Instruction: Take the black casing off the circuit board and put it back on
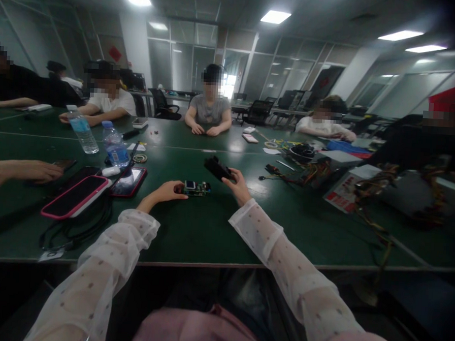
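My left hand (172, 190) grips the left end of a small green circuit board (198, 189), which carries a little screen and some components. To the right of the board, my right hand (238, 184) has its fingers wrapped round a black object (217, 168), perhaps a casing, held tilted above the table. The board and the black object are apart. What the fingertips press on under the black object is hidden.
On the green table (193, 240), a pink-edged phone or power bank (75, 197), cables, a tablet (130, 181) and two bottles (116, 147) stand left. Another person's hand (46, 171) is at far left. Right are wires and a metal power supply (350, 189). Several people sit around.
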Demonstrator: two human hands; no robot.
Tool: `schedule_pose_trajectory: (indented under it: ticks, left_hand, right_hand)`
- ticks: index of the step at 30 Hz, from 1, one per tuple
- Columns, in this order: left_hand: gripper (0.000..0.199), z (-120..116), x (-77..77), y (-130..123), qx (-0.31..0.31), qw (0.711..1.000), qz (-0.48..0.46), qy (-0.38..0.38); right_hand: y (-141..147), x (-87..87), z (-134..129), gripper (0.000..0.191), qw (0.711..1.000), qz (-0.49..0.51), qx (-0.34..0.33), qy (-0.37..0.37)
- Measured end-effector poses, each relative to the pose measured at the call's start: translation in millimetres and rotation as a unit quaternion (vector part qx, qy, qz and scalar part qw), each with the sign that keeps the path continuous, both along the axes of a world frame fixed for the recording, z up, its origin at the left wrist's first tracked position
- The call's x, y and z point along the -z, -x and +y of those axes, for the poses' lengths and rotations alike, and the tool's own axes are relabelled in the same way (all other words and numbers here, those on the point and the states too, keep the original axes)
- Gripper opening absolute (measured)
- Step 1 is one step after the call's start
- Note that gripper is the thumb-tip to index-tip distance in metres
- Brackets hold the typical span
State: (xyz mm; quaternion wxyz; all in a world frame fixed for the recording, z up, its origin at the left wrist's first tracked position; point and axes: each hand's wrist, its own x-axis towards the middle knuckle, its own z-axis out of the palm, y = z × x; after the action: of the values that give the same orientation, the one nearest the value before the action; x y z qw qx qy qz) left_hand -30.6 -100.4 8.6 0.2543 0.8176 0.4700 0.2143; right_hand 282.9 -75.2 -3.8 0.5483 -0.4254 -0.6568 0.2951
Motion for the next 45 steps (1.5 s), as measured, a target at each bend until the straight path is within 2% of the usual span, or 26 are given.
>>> schedule_pose_trajectory:
  ticks: [3, 6, 8, 10, 16, 20, 25, 34, 41, 45]
  left_hand:
    - [0.058, -0.4, -0.6, 0.3, 0.003, 1.000, -0.001, 0.008]
    - [0.059, -0.4, -0.7, 0.2, 0.004, 1.000, 0.001, 0.010]
    - [0.059, -0.6, -1.1, 0.0, 0.003, 1.000, 0.004, 0.009]
    - [0.059, -0.9, -1.6, -0.4, 0.004, 1.000, 0.007, 0.007]
    - [0.059, -1.0, -1.2, -0.3, 0.006, 1.000, 0.008, -0.002]
    - [0.059, 0.0, -0.9, 0.5, 0.010, 1.000, 0.008, -0.007]
    - [0.060, 0.9, -0.4, 0.6, 0.010, 1.000, 0.005, 0.000]
    - [0.058, -0.4, -0.5, 1.5, 0.013, 1.000, 0.005, -0.002]
    - [0.057, 2.1, 1.4, 1.0, 0.011, 1.000, 0.012, -0.010]
    - [0.057, 3.2, 2.0, 0.8, 0.008, 1.000, 0.012, -0.006]
  right_hand:
    - [-27.9, 2.4, 12.8, 0.059, 0.988, -0.040, 0.147, -0.038]
    - [-51.2, 8.7, 20.3, 0.056, 0.952, -0.093, 0.286, -0.050]
    - [-60.0, 13.1, 21.8, 0.054, 0.930, -0.130, 0.342, -0.036]
    - [-63.8, 16.4, 21.5, 0.053, 0.914, -0.166, 0.370, -0.010]
    - [-62.6, 19.6, 19.5, 0.053, 0.893, -0.210, 0.395, 0.051]
    - [-60.3, 19.2, 18.4, 0.070, 0.879, -0.203, 0.426, 0.066]
    - [-57.4, 17.3, 16.7, 0.086, 0.875, -0.189, 0.441, 0.062]
    - [-58.0, 19.0, 16.5, 0.081, 0.882, -0.191, 0.427, 0.062]
    - [-55.7, 13.5, 12.9, 0.091, 0.878, -0.192, 0.437, 0.028]
    - [-55.3, 13.1, 11.8, 0.091, 0.878, -0.194, 0.437, 0.006]
